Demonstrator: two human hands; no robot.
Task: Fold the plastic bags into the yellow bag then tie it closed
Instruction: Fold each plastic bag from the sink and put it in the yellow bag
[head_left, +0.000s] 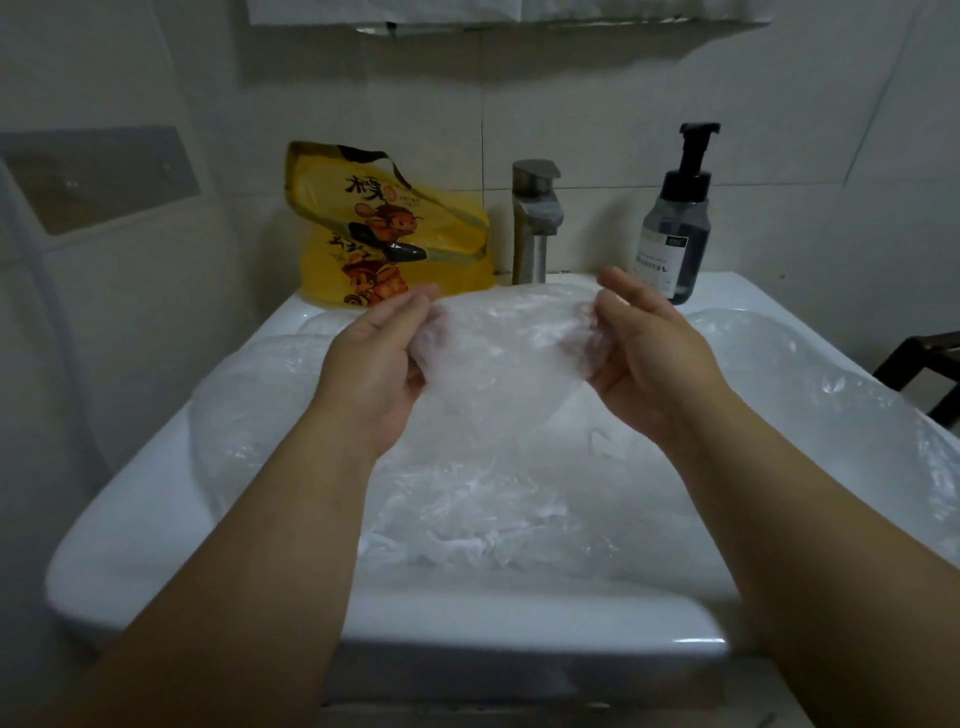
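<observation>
**One clear bag stretched out, ready to fold**

I have the thin, crumpled clear plastic bag (498, 358) held up over the white ceramic sink (156, 499). My left hand (371, 364) pinches its left edge and my right hand (657, 364) its right edge, with the fingers curled round the film on both sides. The bag's long axis runs left to right between my hands, and its loose lower part hangs down towards the basin.

To fold it well, I would keep the pull even, bring the two edges together squarely and press the air out, so the packet ends up narrow.

The yellow printed plastic bag (384, 228) sits at the back left of the sink, just beside the steel tap (535, 218). Its handles are uppermost and it slumps towards the tap. More clear plastic bags (519, 525) lie in the basin.
</observation>
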